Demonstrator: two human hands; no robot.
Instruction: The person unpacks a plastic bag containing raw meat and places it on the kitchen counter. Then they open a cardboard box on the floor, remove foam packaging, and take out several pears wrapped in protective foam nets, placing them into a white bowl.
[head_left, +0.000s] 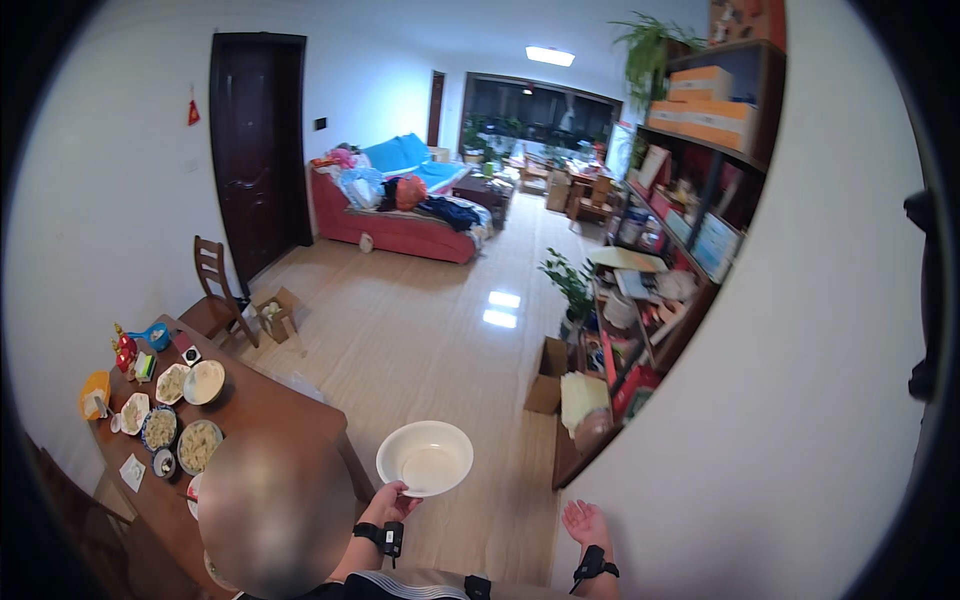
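Observation:
My left hand (391, 504) grips the near rim of a white basin (426, 454), holding it out over the tiled floor. The inside of the basin looks bare. Off to the right, my right hand (586, 522) is held palm up with its fingers apart and nothing in it, close to the white wall (810, 300). Both wrists wear black straps with small devices. To the left of the basin is the corner of a brown wooden dining table (300, 405).
Dishes of dumplings (199, 445) and a pale bowl (204, 382) stand on the table; a blurred patch covers its near part. Shelves (660, 352), a cardboard box (547, 375) and a potted plant (570, 281) line the right side. Further off are a wooden chair (216, 300) and a red sofa (397, 238).

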